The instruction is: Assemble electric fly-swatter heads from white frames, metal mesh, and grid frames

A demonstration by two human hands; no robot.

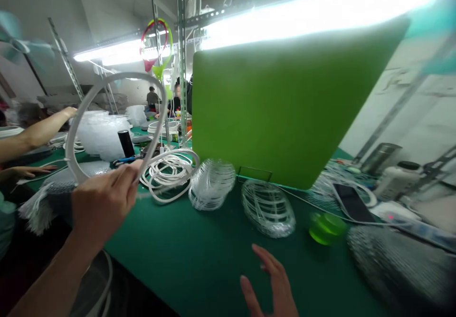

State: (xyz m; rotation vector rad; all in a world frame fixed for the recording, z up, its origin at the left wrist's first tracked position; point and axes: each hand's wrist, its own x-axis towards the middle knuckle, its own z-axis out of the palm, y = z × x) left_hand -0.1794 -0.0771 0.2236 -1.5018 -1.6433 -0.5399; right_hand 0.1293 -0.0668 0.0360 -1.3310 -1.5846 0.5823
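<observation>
My left hand (107,198) is closed around the lower edge of a white hoop (120,76), which it holds upright above the table's left side. Low in the middle, my right hand (272,286) hovers over the green table top (199,255) with fingers apart and nothing in them. Beyond it lie a bundle of clear plastic strips (269,208) and, to its left, a second clear bundle (212,185). A roll of green tape (326,228) sits to the right. White hoops (169,172) are heaped behind my left hand.
A large green board (270,112) stands upright at the back. On the right are a phone (352,202), a white bottle (399,179), a steel flask (383,158) and a bubble-wrap bundle (402,260). At left, a co-worker's arm (39,134) reaches in near a black cylinder (126,143).
</observation>
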